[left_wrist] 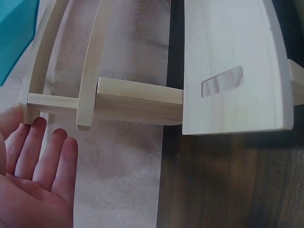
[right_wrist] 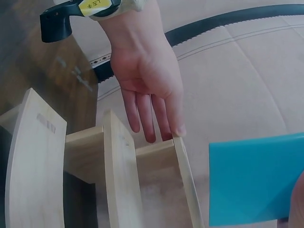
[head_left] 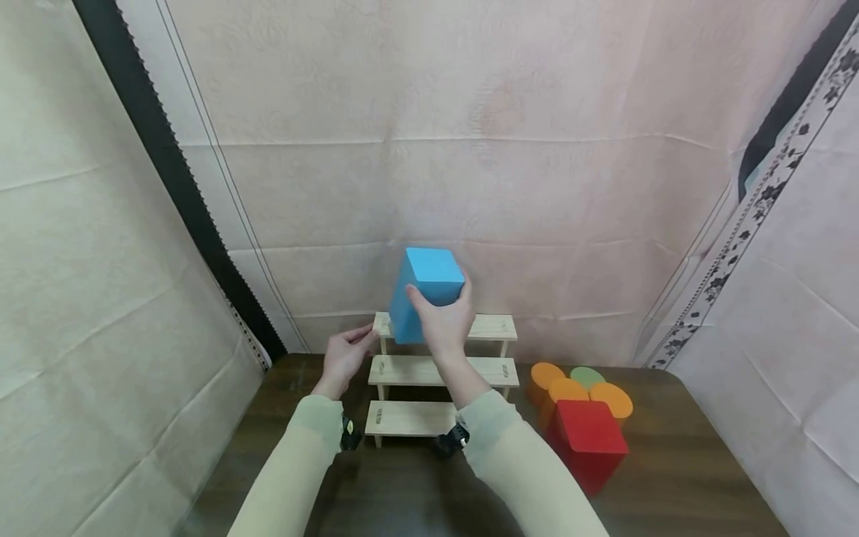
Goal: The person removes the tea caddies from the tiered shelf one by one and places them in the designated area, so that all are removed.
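My right hand (head_left: 448, 319) grips a blue block (head_left: 432, 268), thumb on its near side. The block is held over the top tier of a three-tier pale wooden step stand (head_left: 411, 419), overlapping that tier in the head view. At the stand's upper left end is my left hand (head_left: 345, 359). In the left wrist view its thumb and index finger pinch the end of the top board, while the other fingers (left_wrist: 50, 159) extend below it. The right wrist view shows the blue block's flat side at the lower right, a bit of my right hand at the edge.
Right of the stand, a red block (head_left: 590, 440) stands on the dark wooden table (head_left: 678, 462). Several orange cylinders (head_left: 567, 390) and a green one (head_left: 587, 377) cluster behind it. Pale cloth (head_left: 470, 186) hangs behind the table and along both sides.
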A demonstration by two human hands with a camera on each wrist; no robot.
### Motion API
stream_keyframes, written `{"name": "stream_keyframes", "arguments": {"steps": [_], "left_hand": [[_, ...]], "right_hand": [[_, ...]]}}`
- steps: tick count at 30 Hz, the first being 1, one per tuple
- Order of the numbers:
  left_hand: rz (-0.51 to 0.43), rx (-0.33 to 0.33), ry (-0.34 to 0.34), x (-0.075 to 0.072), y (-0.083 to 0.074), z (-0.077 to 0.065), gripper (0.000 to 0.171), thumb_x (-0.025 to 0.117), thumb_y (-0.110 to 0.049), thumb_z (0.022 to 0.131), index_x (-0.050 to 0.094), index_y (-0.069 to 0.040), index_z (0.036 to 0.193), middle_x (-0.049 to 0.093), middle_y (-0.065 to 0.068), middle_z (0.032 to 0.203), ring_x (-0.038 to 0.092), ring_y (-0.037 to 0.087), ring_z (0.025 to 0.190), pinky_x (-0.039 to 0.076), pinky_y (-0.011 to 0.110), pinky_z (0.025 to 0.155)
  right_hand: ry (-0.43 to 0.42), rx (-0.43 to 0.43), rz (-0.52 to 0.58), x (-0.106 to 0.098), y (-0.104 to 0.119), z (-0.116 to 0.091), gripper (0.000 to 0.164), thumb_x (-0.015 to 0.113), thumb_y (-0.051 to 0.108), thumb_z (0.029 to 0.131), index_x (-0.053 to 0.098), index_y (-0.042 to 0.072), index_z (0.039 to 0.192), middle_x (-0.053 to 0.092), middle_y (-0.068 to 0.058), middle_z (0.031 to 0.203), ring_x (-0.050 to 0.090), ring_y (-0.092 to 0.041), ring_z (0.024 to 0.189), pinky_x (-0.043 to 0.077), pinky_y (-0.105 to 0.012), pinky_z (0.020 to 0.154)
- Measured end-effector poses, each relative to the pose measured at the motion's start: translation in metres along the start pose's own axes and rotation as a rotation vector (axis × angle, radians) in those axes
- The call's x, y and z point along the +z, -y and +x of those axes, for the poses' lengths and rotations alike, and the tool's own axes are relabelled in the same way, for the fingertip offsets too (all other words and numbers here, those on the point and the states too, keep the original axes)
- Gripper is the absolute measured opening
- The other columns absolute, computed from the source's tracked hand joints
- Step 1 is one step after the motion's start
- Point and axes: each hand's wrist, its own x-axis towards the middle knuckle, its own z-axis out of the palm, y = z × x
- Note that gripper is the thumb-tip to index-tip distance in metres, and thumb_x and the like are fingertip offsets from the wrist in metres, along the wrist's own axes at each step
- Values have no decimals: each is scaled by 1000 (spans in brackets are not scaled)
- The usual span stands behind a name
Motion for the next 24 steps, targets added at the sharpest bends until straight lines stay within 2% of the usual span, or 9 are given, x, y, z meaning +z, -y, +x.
{"name": "stream_keyframes", "arguments": {"steps": [3, 10, 18, 24], "left_hand": [[7, 2, 4, 0, -1, 0, 42, 78, -35, 101, 76, -12, 136, 73, 11, 134, 73, 31, 113, 61, 32, 82], [-29, 11, 18, 1, -1, 0, 43, 78, -33, 102, 74, -9, 138, 70, 14, 139, 69, 31, 124, 56, 54, 102], [-37, 16, 3, 4, 1, 2, 42, 78, -30, 102, 74, -7, 137, 71, 13, 139, 68, 30, 127, 55, 54, 103], [-34, 4, -3, 2, -2, 0, 42, 78, -29, 102, 74, -7, 137, 70, 14, 139, 68, 31, 126, 57, 52, 101]], "right_hand": [[1, -1, 11, -8, -2, 1, 96, 94, 48, 81, 44, 26, 159, 60, 1, 142, 61, -24, 127, 54, -58, 100], [8, -13, 55, -31, -6, 4, 97, 95, 46, 81, 42, 26, 161, 58, 0, 143, 59, -25, 129, 53, -59, 102], [45, -40, 57, -64, -7, 6, 96, 94, 45, 83, 41, 26, 161, 54, 0, 147, 54, -27, 133, 50, -64, 104], [75, -55, 127, -93, -3, 5, 94, 93, 28, 87, 37, 22, 162, 49, -1, 152, 46, -28, 137, 44, -66, 109]]}}
